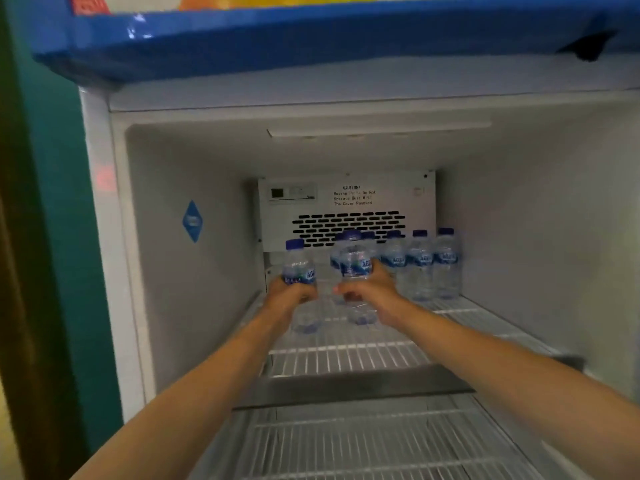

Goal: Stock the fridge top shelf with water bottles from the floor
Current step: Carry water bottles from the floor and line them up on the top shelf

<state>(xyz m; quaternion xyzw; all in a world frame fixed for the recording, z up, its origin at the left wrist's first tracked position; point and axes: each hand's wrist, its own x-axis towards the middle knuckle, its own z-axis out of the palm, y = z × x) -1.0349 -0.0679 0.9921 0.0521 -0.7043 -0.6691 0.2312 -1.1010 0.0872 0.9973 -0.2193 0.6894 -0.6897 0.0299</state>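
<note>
each hand grips a clear blue-capped plastic water bottle; setting them down carelessly could topple the standing row on the white wire shelf.

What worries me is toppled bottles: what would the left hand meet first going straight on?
Probably the back panel. The left hand, gripping a bottle, points into the gap left of the bottle row; depth is unclear.

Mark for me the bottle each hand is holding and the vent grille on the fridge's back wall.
left-held bottle (299, 273): head view, on its blue label.
right-held bottle (355, 266): head view, on its blue label.
vent grille (346, 221): head view, middle of the slotted panel.
</note>
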